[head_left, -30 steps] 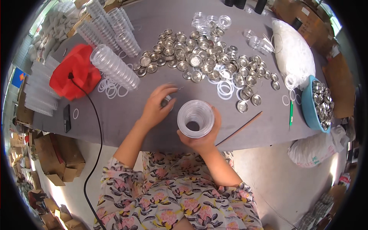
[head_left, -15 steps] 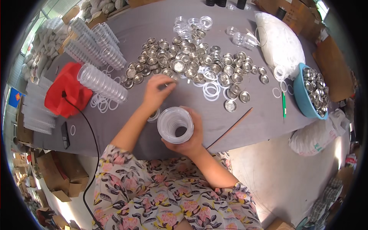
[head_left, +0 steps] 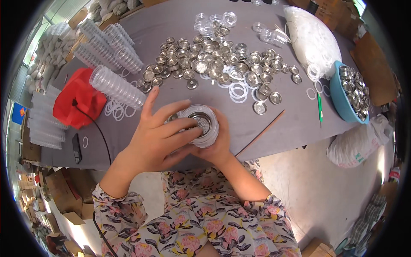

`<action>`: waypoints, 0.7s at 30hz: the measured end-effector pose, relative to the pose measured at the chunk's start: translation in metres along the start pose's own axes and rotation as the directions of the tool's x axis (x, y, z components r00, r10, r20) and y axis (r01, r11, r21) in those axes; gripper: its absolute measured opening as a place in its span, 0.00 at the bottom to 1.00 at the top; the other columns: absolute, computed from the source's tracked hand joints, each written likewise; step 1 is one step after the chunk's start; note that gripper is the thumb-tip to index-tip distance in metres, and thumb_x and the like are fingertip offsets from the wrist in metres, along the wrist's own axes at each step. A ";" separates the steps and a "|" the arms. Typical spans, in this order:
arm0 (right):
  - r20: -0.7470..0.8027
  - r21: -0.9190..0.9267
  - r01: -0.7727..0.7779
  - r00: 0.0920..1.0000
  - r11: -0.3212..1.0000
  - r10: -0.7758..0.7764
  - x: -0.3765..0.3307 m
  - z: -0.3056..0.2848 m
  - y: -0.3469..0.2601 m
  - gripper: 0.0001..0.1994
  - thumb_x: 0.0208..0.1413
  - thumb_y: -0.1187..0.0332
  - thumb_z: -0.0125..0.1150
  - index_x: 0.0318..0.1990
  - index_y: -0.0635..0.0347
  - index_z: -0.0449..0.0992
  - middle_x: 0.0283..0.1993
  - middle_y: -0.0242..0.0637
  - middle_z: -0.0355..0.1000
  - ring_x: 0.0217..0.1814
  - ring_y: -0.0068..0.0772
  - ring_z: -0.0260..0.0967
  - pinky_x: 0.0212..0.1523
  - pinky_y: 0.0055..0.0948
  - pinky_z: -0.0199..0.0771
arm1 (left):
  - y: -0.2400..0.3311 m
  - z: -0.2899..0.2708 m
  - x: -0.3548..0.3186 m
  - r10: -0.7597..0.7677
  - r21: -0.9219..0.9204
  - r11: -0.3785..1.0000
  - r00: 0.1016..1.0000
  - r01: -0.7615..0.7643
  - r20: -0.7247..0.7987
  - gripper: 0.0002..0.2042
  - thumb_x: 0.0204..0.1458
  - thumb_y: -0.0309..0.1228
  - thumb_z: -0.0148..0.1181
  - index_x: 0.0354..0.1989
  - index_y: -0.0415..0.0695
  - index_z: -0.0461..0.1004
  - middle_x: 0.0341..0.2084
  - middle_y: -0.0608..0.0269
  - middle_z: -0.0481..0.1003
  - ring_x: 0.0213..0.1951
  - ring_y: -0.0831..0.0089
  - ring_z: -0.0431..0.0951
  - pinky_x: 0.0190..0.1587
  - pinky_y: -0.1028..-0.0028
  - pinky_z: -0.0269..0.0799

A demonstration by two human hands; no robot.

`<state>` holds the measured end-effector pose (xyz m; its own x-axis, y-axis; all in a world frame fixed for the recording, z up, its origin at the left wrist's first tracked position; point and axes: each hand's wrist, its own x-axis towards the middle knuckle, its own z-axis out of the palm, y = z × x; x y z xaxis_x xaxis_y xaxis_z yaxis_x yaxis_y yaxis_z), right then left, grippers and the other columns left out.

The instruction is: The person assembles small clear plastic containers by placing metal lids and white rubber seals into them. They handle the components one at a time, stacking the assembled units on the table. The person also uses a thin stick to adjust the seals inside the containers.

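Left hand (head_left: pixel 156 137), spread, has moved to the stacked clear cups (head_left: pixel 208 140) right hand (head_left: pixel 220 145) grips; metal cap (head_left: pixel 204 122) inside, loose caps (head_left: pixel 201 65) remain.

Red cloth (head_left: pixel 83 92), green pen (head_left: pixel 320 108), cardboard box (head_left: pixel 61 187)

You have stack of clear round plastic containers (head_left: pixel 209 140) in right hand (head_left: pixel 221 138), mouth facing up toward you. Silvery metal cap (head_left: pixel 205 121), round and shallow, sits within mouth, partly covered by left hand (head_left: pixel 157 136); fingertips seem to touch it, though contact hard to see.
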<state>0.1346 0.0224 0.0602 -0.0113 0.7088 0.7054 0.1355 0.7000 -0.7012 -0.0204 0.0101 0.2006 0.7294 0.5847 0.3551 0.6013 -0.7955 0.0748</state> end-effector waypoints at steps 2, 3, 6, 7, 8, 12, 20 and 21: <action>0.001 0.023 -0.010 1.000 1.000 0.010 -0.001 0.000 0.000 0.45 0.27 0.65 0.77 0.58 0.63 0.57 0.55 0.50 0.63 0.55 0.55 0.64 0.52 0.46 0.67 | 0.003 -0.005 0.005 -0.031 -0.056 0.998 0.996 0.036 0.086 0.15 0.38 0.32 0.65 0.39 0.52 0.77 0.40 0.70 0.74 0.55 0.59 0.67 0.64 0.41 0.34; -0.002 0.048 -0.024 1.000 0.999 0.024 -0.004 0.002 0.002 0.46 0.27 0.65 0.77 0.58 0.62 0.57 0.55 0.50 0.63 0.55 0.55 0.64 0.52 0.46 0.67 | 0.005 -0.008 0.009 -0.044 -0.083 0.995 0.991 0.055 0.129 0.15 0.38 0.32 0.65 0.39 0.52 0.77 0.40 0.70 0.74 0.55 0.59 0.67 0.64 0.40 0.33; -0.008 0.073 -0.014 1.000 0.997 0.014 -0.007 0.002 0.005 0.48 0.27 0.65 0.78 0.59 0.64 0.55 0.55 0.51 0.63 0.54 0.54 0.65 0.52 0.46 0.67 | 0.004 -0.014 0.017 -0.027 -0.061 0.997 0.976 0.041 0.218 0.14 0.39 0.30 0.65 0.39 0.51 0.77 0.38 0.69 0.74 0.56 0.58 0.66 0.64 0.39 0.31; -0.013 0.077 0.002 1.000 0.997 -0.001 -0.007 0.002 0.005 0.48 0.27 0.65 0.78 0.59 0.64 0.55 0.55 0.51 0.63 0.54 0.54 0.65 0.52 0.46 0.67 | 0.007 -0.014 0.018 -0.020 -0.042 0.999 0.977 0.029 0.211 0.14 0.39 0.30 0.65 0.39 0.51 0.77 0.38 0.69 0.74 0.56 0.58 0.67 0.64 0.38 0.31; -0.036 0.096 0.004 0.999 0.995 -0.001 -0.009 0.003 0.006 0.49 0.27 0.65 0.78 0.60 0.65 0.54 0.55 0.51 0.64 0.54 0.54 0.65 0.52 0.45 0.67 | 0.008 -0.012 0.018 -0.012 -0.023 1.000 0.979 0.017 0.203 0.14 0.40 0.30 0.64 0.39 0.51 0.77 0.37 0.69 0.74 0.55 0.57 0.67 0.63 0.38 0.30; -0.045 0.167 -0.071 0.996 0.983 0.079 -0.003 0.007 0.001 0.51 0.28 0.64 0.78 0.61 0.68 0.51 0.54 0.52 0.64 0.54 0.52 0.66 0.52 0.43 0.68 | 0.001 0.011 0.004 -0.040 -0.108 0.993 0.999 0.039 0.002 0.11 0.42 0.30 0.63 0.37 0.48 0.78 0.38 0.66 0.74 0.55 0.58 0.68 0.64 0.39 0.30; 0.008 -0.013 -0.114 0.993 0.993 0.114 -0.003 0.002 -0.001 0.49 0.27 0.63 0.79 0.59 0.66 0.54 0.52 0.49 0.65 0.51 0.50 0.67 0.51 0.41 0.67 | -0.019 0.038 -0.034 -0.765 -0.932 -0.276 0.640 -0.234 0.066 0.16 0.60 0.34 0.46 0.49 0.35 0.67 0.47 0.56 0.72 0.54 0.63 0.69 0.61 0.61 0.58; 0.008 -0.005 -0.124 0.992 0.992 0.124 -0.006 0.003 0.001 0.49 0.27 0.63 0.79 0.59 0.66 0.55 0.52 0.49 0.65 0.51 0.50 0.67 0.51 0.41 0.67 | -0.030 0.043 -0.045 -0.767 -0.839 -0.406 0.634 -0.363 0.096 0.17 0.62 0.34 0.43 0.52 0.33 0.64 0.49 0.55 0.71 0.54 0.62 0.69 0.59 0.62 0.61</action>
<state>0.1317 0.0190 0.0547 -0.0025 0.7905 0.6124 0.1407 0.6066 -0.7825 -0.0568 0.0144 0.1425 0.0329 0.9964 0.0783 -0.7827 -0.0230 0.6219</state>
